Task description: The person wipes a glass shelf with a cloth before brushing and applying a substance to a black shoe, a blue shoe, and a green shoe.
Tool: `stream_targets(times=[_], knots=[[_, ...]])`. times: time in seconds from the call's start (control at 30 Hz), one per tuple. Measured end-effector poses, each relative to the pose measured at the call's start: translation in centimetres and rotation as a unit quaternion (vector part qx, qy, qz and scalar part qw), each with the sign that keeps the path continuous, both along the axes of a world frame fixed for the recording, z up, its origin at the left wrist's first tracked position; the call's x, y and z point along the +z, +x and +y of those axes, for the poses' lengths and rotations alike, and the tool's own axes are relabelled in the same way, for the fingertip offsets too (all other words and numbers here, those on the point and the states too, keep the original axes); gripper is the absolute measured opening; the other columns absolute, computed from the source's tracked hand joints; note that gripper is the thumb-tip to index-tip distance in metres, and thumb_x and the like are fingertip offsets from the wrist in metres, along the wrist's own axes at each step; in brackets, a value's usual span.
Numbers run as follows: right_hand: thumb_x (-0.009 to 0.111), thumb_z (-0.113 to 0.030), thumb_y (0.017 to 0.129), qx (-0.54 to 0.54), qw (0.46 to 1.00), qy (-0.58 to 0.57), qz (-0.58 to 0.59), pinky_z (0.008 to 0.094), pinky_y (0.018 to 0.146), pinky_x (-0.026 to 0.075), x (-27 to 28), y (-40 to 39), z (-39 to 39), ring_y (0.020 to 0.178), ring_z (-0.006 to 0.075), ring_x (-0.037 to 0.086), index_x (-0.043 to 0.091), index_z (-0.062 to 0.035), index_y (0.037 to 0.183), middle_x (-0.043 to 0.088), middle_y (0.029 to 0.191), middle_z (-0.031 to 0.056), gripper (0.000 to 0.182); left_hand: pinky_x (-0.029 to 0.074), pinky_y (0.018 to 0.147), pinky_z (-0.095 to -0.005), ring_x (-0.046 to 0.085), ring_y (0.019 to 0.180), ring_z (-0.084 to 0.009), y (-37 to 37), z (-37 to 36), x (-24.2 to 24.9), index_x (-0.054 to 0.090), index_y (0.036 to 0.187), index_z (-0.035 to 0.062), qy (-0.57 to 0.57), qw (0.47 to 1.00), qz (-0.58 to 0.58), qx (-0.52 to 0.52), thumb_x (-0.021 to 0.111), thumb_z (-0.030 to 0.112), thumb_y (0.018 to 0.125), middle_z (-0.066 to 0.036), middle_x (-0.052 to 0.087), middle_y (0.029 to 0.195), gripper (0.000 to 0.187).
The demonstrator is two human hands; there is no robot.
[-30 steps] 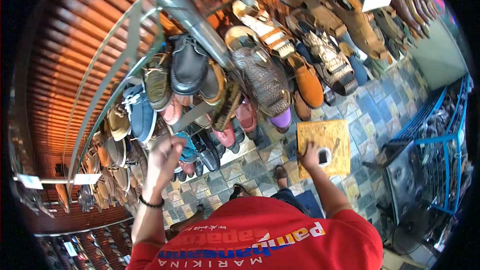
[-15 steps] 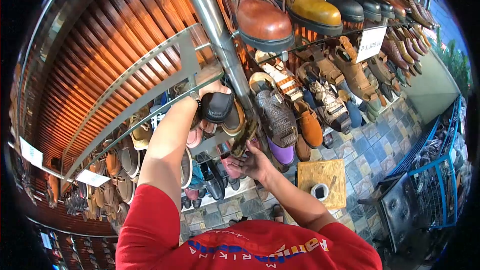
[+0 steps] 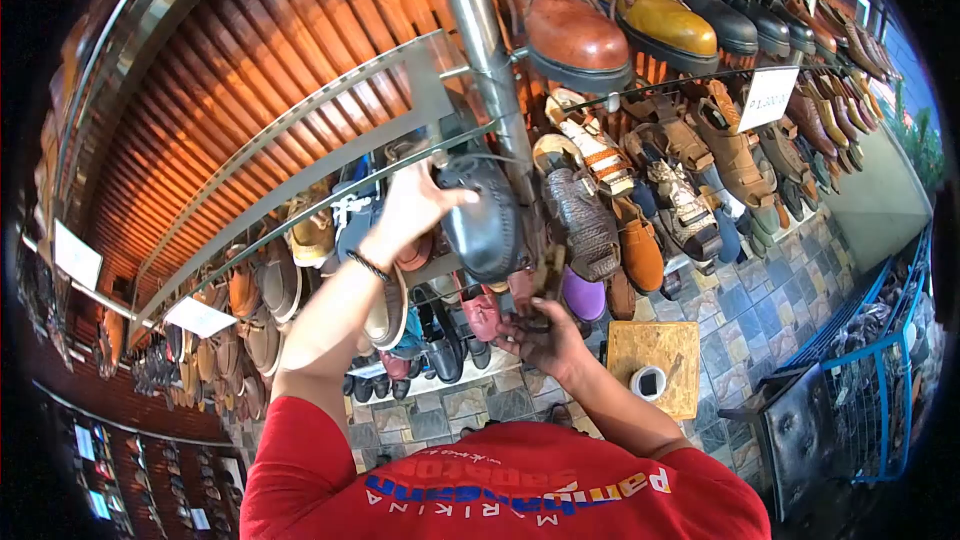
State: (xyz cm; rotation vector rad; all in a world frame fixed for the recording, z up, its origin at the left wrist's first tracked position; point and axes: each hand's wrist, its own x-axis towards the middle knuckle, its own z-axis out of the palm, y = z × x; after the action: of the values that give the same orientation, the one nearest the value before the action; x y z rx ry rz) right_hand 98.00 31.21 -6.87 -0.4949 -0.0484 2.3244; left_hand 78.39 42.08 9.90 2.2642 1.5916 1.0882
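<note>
Touching black shoe [image 3: 484, 225] with left hand [image 3: 414, 206], fingers' grip unclear; right hand [image 3: 553, 338] grasping mottled brown item [image 3: 548, 273] in fingers.

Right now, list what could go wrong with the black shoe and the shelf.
The black shoe could scuff the metal post, which stands close beside it in view. The left hand might bump the glass shelf, whose edge runs close to it. The right hand, low among the displayed pairs, could nudge the purple shoe.
</note>
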Motion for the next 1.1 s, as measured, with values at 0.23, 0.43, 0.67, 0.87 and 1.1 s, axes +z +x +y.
stream_targets(times=[0.23, 0.43, 0.67, 0.87, 1.1], knots=[[0.047, -0.024, 0.080, -0.055, 0.972, -0.124, 0.190, 0.0604, 0.104, 0.027, 4.1, 2.0, -2.6, 0.122, 0.0419, 0.038, 0.039, 0.0060, 0.122, 0.041, 0.127, 0.0269, 0.052, 0.048, 0.075, -0.0302, 0.058, 0.082, -0.0205, 3.2, -9.7, -5.9, 0.052, 0.090, -0.0003, 0.149, 0.984, -0.066, 0.078, 0.088, 0.021, 0.054, -0.012, 0.060, 0.089, 0.055], [0.046, -0.017, 0.079, -0.031, 0.993, -0.107, 0.049, 0.0632, 0.099, 0.032, 2.6, 3.1, -3.4, 0.116, 0.0397, 0.045, 0.050, 0.0021, 0.112, 0.051, 0.119, 0.0216, 0.038, 0.042, 0.074, -0.0253, 0.053, 0.081, -0.0115, 1.5, -18.1, -4.3, 0.053, 0.085, -0.0019, -0.084, 0.940, -0.327, -0.055, 0.065, 0.012, 0.079, -0.007, 0.060, 0.084, 0.019], [0.050, -0.014, 0.080, 0.021, 0.999, -0.039, -0.007, 0.0594, 0.100, 0.034, 0.7, 2.5, -2.4, 0.110, 0.0361, 0.051, 0.048, 0.0046, 0.109, 0.053, 0.116, 0.0216, 0.034, 0.044, 0.081, -0.0288, 0.057, 0.085, -0.0189, -3.3, -23.0, -5.7, 0.054, 0.095, -0.0049, -0.339, 0.635, -0.693, -0.037, 0.045, 0.007, 0.088, -0.011, 0.059, 0.092, 0.017], [0.056, -0.019, 0.074, 0.037, 0.989, 0.111, -0.086, 0.0541, 0.090, 0.042, 3.3, 2.1, -0.4, 0.098, 0.0326, 0.058, 0.056, 0.0002, 0.107, 0.062, 0.104, 0.0162, 0.038, 0.046, 0.078, -0.0337, 0.060, 0.084, -0.0234, -3.0, -26.8, -14.0, 0.058, 0.097, 0.0005, -0.411, 0.752, -0.509, -0.081, 0.048, 0.008, 0.086, -0.012, 0.063, 0.092, 0.017], [0.054, -0.022, 0.075, 0.070, 0.988, 0.126, 0.050, 0.0484, 0.101, 0.036, 3.9, 1.1, 1.4, 0.108, 0.0327, 0.054, 0.050, 0.0062, 0.114, 0.057, 0.115, 0.0209, 0.048, 0.040, 0.094, -0.0286, 0.047, 0.116, -0.0190, -1.8, -25.4, -16.9, 0.047, 0.121, 0.0038, 0.005, 0.549, 0.835, 0.001, 0.037, 0.011, 0.091, -0.011, 0.051, 0.124, 0.032]])
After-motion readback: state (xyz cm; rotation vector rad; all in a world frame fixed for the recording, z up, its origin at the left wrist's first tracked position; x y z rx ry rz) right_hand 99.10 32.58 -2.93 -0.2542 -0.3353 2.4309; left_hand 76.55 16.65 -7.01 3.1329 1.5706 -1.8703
